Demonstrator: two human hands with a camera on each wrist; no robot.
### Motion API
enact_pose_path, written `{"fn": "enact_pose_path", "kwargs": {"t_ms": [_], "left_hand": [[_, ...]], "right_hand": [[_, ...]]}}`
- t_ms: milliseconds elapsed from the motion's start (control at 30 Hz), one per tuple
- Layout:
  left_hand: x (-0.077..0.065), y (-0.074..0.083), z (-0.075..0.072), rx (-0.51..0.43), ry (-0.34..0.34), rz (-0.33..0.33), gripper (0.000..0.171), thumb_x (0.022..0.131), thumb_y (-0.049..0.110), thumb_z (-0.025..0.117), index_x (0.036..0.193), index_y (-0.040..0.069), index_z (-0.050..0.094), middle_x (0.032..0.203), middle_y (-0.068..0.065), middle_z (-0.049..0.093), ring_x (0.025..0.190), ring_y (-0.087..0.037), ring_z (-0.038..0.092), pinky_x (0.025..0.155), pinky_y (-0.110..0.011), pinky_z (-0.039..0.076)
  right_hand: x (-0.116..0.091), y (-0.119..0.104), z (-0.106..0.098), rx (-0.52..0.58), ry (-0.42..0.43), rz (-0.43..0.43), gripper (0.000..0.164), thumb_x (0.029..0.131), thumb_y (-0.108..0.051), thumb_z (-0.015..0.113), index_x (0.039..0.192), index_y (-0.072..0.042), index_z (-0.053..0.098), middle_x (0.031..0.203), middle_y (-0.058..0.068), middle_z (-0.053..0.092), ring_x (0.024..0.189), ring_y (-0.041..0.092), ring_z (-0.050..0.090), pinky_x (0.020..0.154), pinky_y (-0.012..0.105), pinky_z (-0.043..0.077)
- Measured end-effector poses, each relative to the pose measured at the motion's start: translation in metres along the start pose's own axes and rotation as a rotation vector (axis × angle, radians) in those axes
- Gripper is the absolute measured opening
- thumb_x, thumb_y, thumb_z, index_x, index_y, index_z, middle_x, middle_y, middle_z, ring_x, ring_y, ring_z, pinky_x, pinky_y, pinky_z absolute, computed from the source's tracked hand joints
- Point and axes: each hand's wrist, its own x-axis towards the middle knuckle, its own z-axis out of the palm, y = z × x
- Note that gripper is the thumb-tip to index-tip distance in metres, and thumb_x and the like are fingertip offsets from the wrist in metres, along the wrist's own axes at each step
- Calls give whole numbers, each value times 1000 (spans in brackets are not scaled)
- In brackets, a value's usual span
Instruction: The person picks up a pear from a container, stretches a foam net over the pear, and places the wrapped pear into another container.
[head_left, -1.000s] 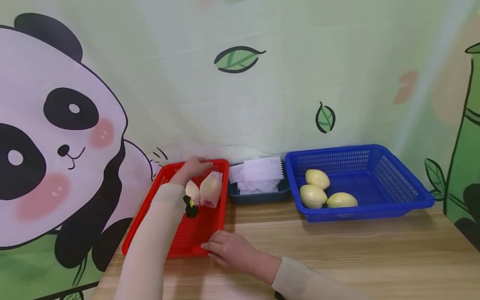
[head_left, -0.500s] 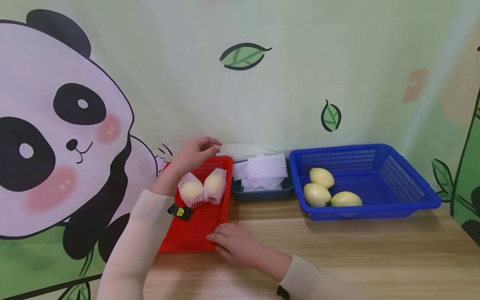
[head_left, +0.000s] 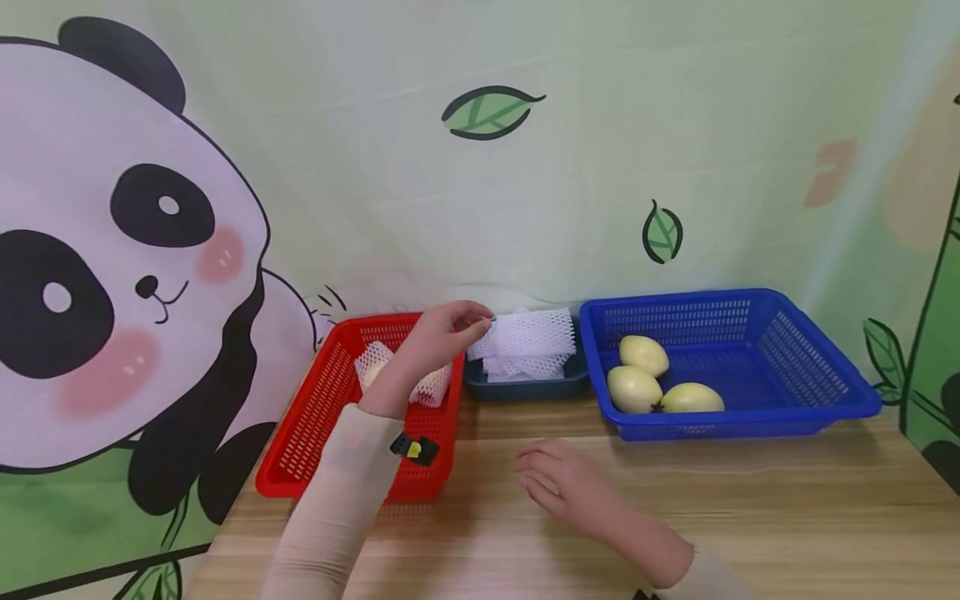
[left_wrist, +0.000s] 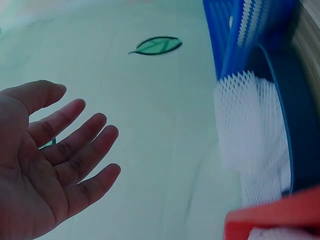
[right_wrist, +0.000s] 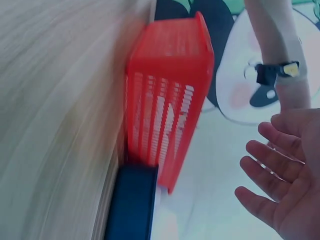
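Note:
My left hand (head_left: 438, 337) hovers above the right side of the red basket (head_left: 296, 458), fingertips overlapping the edge of the white foam nets (head_left: 534, 337). Nothing is between its relaxed fingers in the left wrist view, where the palm (left_wrist: 35, 175) shows. The nets lie piled in a small dark blue tray (head_left: 525, 390). Two pale fruits in foam nets (head_left: 369, 360) sit in the red basket, partly hidden by the left hand and forearm. My right hand (head_left: 573, 487) is over the wooden table (head_left: 750, 517), holding nothing, its fingers loosely bent.
A larger blue basket (head_left: 750, 421) stands to the right, with three pale yellow oval fruits (head_left: 633, 389) in its left part. The small tray sits between the two baskets. Behind them hangs a backdrop (head_left: 360, 183) printed with a panda and leaves.
My left hand has risen out of the red basket and moved right toward the foam nets. My right hand has left the red basket's near corner and shifted right over the table.

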Motion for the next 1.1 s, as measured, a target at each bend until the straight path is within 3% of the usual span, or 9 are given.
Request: {"fn": "enact_pose_path", "kwargs": {"t_ms": [133,267,500,700,933,1100], "left_hand": [[3,11,22,-32,1,42,34,100,24,63,130,8,67,127,-13,72,112,-30,67,89,-37,61],[0,21,47,-89,-11,75,32,101,24,63,128,8,68,125,-13,73,111,-30,69,91,-36,60],[-15,21,94,-190,-6,123,27,99,15,65,122,3,71,119,-16,74,110,-31,70,97,-41,60],[-23,25,128,-148,44,168,25,96,13,70,118,3,74,118,-13,76,111,-29,69,98,-36,58],[-28,34,155,-122,102,214,26,94,16,73,118,5,75,120,-11,75,116,-26,69,104,-32,54],[-28,37,169,-6,93,239,31,95,22,74,122,8,73,127,-8,71,121,-23,67,106,-29,53]], "right_hand": [[-12,8,-16,8,19,74,16,85,-4,75,99,-11,74,105,6,75,97,24,71,85,40,60],[-21,20,-30,-33,77,77,13,86,-6,76,97,-12,74,103,6,75,95,23,70,82,39,60],[-30,36,-61,-90,104,159,20,80,-2,80,96,-13,75,103,2,75,96,21,70,83,34,57],[-26,53,-93,-141,100,213,24,78,1,82,98,-10,76,103,4,77,97,25,71,85,34,57],[-6,67,-130,-147,-22,337,20,88,-4,75,108,-4,74,112,16,75,108,37,70,85,54,58],[15,77,-151,-122,-142,411,20,96,-8,69,114,0,70,117,22,73,113,43,67,90,58,57]]}}
